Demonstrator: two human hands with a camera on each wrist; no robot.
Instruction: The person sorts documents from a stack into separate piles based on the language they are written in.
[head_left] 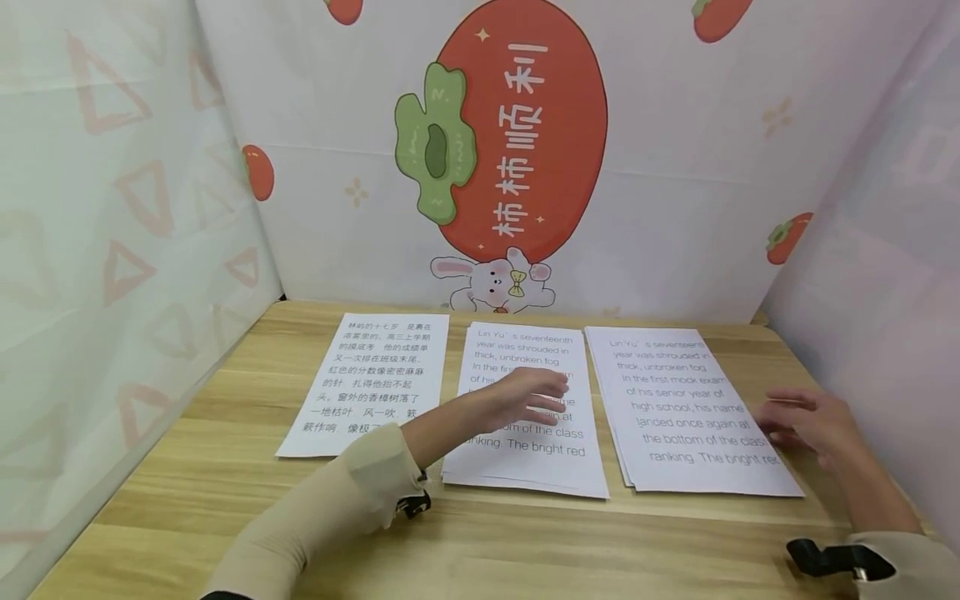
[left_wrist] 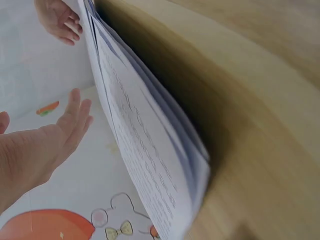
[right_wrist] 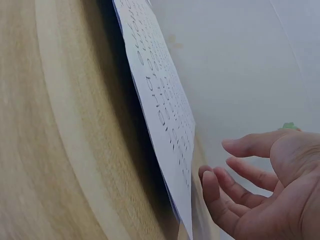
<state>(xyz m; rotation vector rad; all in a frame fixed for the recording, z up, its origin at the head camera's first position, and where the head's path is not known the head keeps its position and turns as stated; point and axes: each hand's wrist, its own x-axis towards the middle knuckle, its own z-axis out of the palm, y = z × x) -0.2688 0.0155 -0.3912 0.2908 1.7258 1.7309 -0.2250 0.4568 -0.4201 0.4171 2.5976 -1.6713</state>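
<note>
A white backdrop [head_left: 675, 233] printed with red fruit [head_left: 573, 142] stands at the far side of a wooden table [head_left: 510, 550], which bears, from right to left, a right stack [head_left: 686, 408] and a middle stack [head_left: 525, 462] of English text and a page of Chinese text [head_left: 375, 379]. The left hand [head_left: 517, 400] hovers above the middle stack, its fingers extended, slightly parted and holding nothing. The right hand [head_left: 813, 423] hangs just beside the right edge of the right stack, its fingers loosely bent and empty.
</note>
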